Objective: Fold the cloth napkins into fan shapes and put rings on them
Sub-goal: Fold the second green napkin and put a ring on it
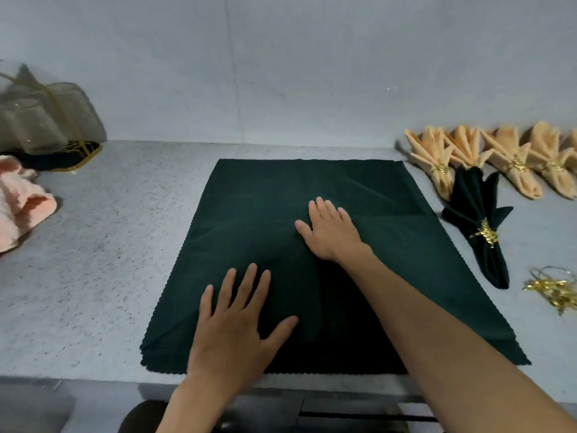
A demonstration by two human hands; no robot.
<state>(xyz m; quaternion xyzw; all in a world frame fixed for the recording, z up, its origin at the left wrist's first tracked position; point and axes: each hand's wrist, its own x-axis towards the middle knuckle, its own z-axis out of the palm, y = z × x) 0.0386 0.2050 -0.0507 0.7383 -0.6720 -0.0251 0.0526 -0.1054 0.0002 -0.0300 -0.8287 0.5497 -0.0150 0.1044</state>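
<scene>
Spread flat at the middle of the grey speckled counter [103, 245]: one dark green napkin [249, 214], near edge at the counter's front, a faint crease across its far right part. Pressed onto it, both palms down with fingers straight and gripping nothing: left hand [237, 323] near the front edge, right hand [331, 232] further in, toward the centre. Smoothing step by the look of it, ahead of any pleating; no fold yet made. Next probably: pinch the near edge with both hands and start narrow accordion pleats, kept even, then fold the strip and slip on a ring.

Outward to the right: one finished green fan [480, 226] with a gold ring, just beside the napkin's right edge. Behind it, a row of peach fans [512, 160], four plainly counted, a fifth perhaps cut off at the frame edge. Nearer, a small heap of loose gold rings [555, 289], too tangled to count.

Far left: rumpled peach cloth [22, 201], number of pieces unclear, and one clear plastic package [46, 120] with gold trim against the wall.
</scene>
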